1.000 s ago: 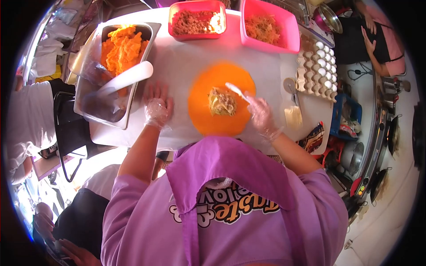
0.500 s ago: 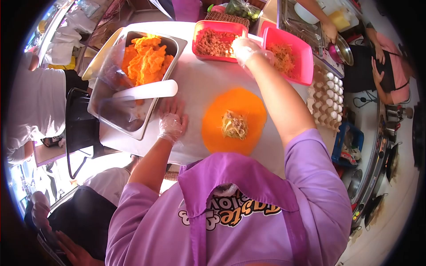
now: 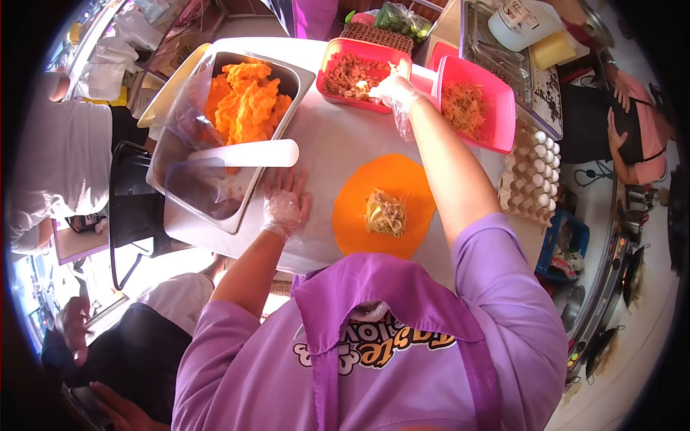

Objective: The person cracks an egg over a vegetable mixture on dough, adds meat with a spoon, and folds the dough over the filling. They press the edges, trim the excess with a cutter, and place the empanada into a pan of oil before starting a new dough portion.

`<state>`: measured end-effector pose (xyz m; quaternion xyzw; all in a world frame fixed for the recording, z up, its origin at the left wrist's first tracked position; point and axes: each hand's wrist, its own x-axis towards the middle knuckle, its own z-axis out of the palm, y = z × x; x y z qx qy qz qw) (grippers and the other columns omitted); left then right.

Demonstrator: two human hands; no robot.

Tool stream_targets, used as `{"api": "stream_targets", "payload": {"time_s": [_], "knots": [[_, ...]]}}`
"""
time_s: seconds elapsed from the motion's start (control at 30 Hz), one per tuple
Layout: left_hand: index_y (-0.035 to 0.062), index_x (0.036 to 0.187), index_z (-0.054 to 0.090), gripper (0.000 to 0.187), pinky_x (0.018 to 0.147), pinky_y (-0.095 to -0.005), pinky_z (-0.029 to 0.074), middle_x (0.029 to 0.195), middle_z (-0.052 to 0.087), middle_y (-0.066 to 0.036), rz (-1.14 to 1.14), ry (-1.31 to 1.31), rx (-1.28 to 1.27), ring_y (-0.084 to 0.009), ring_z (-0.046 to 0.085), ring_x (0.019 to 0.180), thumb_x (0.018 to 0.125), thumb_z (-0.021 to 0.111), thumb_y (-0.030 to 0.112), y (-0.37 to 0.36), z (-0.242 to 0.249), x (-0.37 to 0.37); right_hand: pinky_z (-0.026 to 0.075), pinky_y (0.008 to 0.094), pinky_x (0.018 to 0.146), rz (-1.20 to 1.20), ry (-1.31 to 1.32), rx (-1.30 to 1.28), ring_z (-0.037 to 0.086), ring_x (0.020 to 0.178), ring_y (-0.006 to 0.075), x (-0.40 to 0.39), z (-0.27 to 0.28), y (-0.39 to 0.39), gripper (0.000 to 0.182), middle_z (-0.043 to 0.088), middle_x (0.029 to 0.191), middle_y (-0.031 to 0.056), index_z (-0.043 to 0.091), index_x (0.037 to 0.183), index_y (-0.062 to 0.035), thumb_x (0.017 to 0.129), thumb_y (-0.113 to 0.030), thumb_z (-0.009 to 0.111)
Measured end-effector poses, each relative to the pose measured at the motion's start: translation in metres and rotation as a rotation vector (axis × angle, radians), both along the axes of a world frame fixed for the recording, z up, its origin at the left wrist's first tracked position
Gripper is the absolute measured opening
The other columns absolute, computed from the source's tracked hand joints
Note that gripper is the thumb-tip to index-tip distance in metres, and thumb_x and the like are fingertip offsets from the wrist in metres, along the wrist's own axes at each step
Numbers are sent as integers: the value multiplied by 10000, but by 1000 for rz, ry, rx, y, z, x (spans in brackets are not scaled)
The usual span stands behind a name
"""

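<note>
Head view, nearest first: an orange sheet (image 3: 351,208) lies flat on the table (image 3: 316,136), filling (image 3: 386,214) heaped near its middle. The left hand (image 3: 285,207) rests open on the table beside it — gloved, like the right hand (image 3: 397,92) — near a steel pan (image 3: 305,77) (orange mash (image 3: 248,104) in it). Farther off, the right hand is at the meat tub (image 3: 352,103), fingers bent; glare there — I can't tell whether they grip anything. A second tub (image 3: 497,82) stands just right.
</note>
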<state>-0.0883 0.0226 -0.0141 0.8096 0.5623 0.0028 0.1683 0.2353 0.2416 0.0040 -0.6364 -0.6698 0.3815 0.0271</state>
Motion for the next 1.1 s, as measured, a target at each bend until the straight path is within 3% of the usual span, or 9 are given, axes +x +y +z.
{"api": "stream_targets", "payload": {"time_s": [0.13, 0.2, 0.27, 0.33, 0.53, 0.7, 0.93, 1.0, 1.1], "knots": [[136, 1404, 407, 561, 1124, -567, 76, 1521, 249, -120, -12, 13, 15, -357, 131, 1416, 876, 469, 317, 0, -1, -1, 439, 322, 536, -155, 508, -70, 547, 560, 174, 19, 0, -16, 276, 570, 592, 61, 642, 698, -53, 884, -249, 583], [138, 1399, 414, 563, 1124, -554, 91, 1512, 267, -131, -14, 7, 39, -371, 178, 1399, 867, 484, 309, -1, -2, -1, 392, 299, 509, -321, 1267, -218, 466, 521, 142, 26, -24, -12, 204, 462, 554, 15, 567, 674, -81, 862, -145, 613], [139, 1394, 420, 565, 1124, -541, 107, 1502, 286, -142, -19, -1, 70, -385, 225, 1382, 858, 498, 301, -1, -3, 0, 401, 284, 547, -483, 928, -78, 464, 534, 143, 0, 41, -43, 184, 442, 579, 5, 537, 707, -94, 876, -142, 593], [140, 1385, 434, 558, 1122, -541, 119, 1494, 304, -141, -23, -17, 110, -385, 224, 1383, 855, 505, 297, -1, -4, -1, 389, 259, 550, -1381, 1585, -436, 462, 541, 131, -12, 64, -50, 194, 432, 595, -3, 527, 701, -98, 878, -137, 593], [140, 1375, 450, 554, 1118, -547, 130, 1485, 319, -146, -31, -37, 140, -407, 222, 1377, 845, 518, 288, -1, -5, -2, 327, 210, 501, -634, 1096, -113, 439, 552, 61, 13, 25, -55, 115, 487, 633, -38, 647, 872, -72, 865, -186, 633], [137, 1373, 453, 550, 1123, -541, 118, 1482, 322, -153, -54, -27, 155, -414, 223, 1375, 850, 505, 300, 1, -5, -2, 273, 216, 451, -687, 708, -34, 390, 501, 33, 6, 103, -111, 183, 456, 573, -63, 662, 885, -43, 867, -225, 653], [142, 1367, 459, 539, 1120, -556, 123, 1480, 323, -150, -78, 38, 207, -424, 215, 1374, 856, 494, 309, 0, -13, -4, 267, 198, 457, -771, 881, 5, 361, 496, 27, 10, 96, -206, 156, 453, 579, -66, 646, 845, -48, 907, -181, 594], [150, 1380, 443, 548, 1121, -558, 114, 1484, 315, -152, -71, 32, 176, -425, 216, 1372, 857, 495, 306, -1, -15, -4, 326, 168, 515, -593, 807, -213, 417, 578, 15, 25, 69, -250, 172, 581, 741, -42, 654, 927, -43, 932, -191, 566], [162, 1401, 416, 566, 1115, -575, 111, 1498, 293, -148, -74, 51, 176, -414, 215, 1378, 861, 495, 310, 1, -15, -5, 317, 199, 486, -569, 780, -215, 403, 537, 25, 23, 49, -293, 161, 506, 632, -51, 655, 904, -30, 930, -142, 543]]}}
